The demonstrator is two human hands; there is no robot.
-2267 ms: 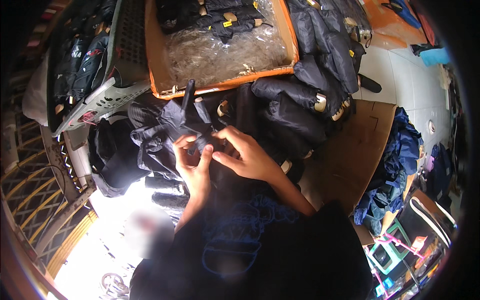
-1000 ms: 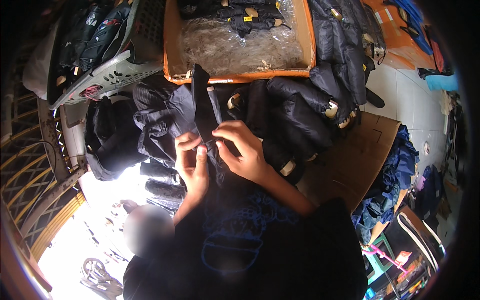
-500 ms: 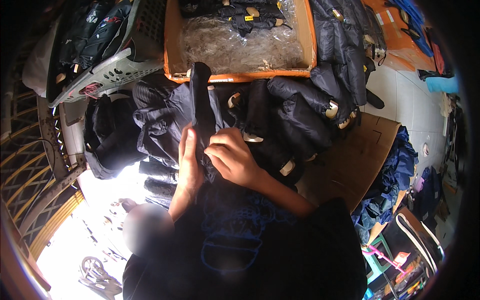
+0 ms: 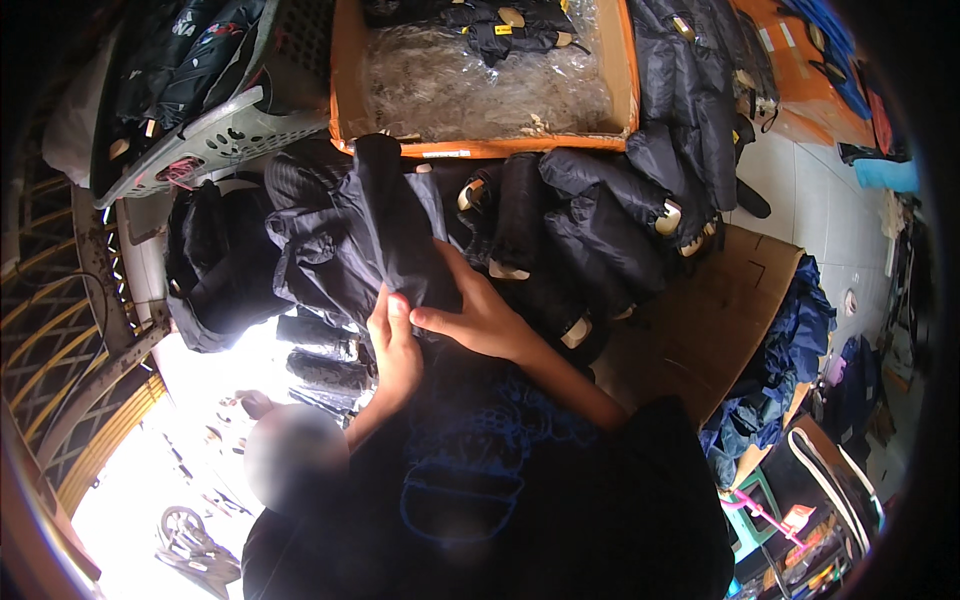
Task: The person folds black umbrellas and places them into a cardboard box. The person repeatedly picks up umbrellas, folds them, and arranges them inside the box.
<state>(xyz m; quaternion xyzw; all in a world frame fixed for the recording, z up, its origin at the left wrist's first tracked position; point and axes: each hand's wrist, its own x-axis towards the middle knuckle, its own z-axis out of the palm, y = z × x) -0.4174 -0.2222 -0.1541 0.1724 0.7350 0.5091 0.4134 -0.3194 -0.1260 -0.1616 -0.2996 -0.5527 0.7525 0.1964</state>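
Between my two hands is a black folding umbrella (image 4: 388, 215), its loose fabric rising away from me. My left hand (image 4: 395, 340) is closed on its near end, thumb on top. The right hand (image 4: 482, 308) wraps the right side of the fabric, its thumb meeting the left thumb; most of its fingers are hidden behind the cloth. Crumpled black fabric (image 4: 305, 245) lies just left of the umbrella. Right of my hands lie several rolled black umbrellas (image 4: 600, 240) with beige handle ends.
An orange-edged carton (image 4: 480, 151) holding clear plastic and a few black umbrellas stands at the far side. At far left is a grey perforated basket (image 4: 215, 135) with more umbrellas. Flattened cardboard (image 4: 715, 320) and a dark blue fabric heap (image 4: 770, 350) lie on the right.
The narrow folded umbrella fabric now looks wider and turned toward me. My right hand has gone from a pinch on top to wrapping its right side; the left thumb has lowered onto the near end.
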